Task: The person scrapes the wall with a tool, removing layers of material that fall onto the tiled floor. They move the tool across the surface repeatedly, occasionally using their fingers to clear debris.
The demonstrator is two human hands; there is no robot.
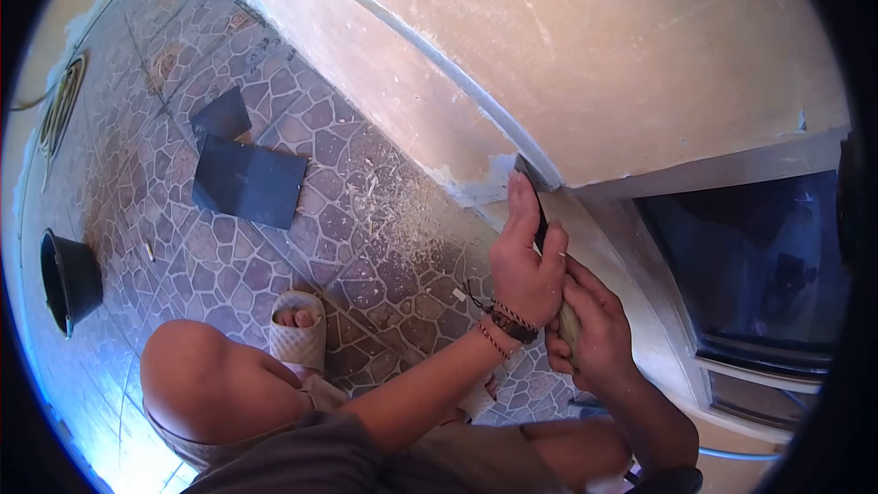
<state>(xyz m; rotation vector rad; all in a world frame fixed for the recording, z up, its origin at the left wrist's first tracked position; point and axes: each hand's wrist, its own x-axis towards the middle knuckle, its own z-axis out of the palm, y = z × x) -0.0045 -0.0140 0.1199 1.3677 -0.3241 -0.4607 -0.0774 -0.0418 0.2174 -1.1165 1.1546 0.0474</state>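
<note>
My right hand (599, 325) is wrapped around the pale handle of a scraper-like tool with a long dark blade (541, 220). Against that blade lies my left hand (529, 265), its fingers stretched along the tool and its thumb at the side, gripping it. Bracelets and a dark band circle the left wrist. The blade's tip meets the wall (494, 169) at the lower end of a curved raised ledge (457, 78). Bare whitish patches show where paint is gone. Part of the handle is hidden by my fingers.
Pale flakes (402, 220) litter the stone-patterned floor (229, 261) below the wall. Dark flat sheets (251, 178) lie farther left, near a black bucket (71, 279) and a coiled hose (62, 105). A dark glass window (750, 265) is at right. My sandalled foot (297, 329) stands below.
</note>
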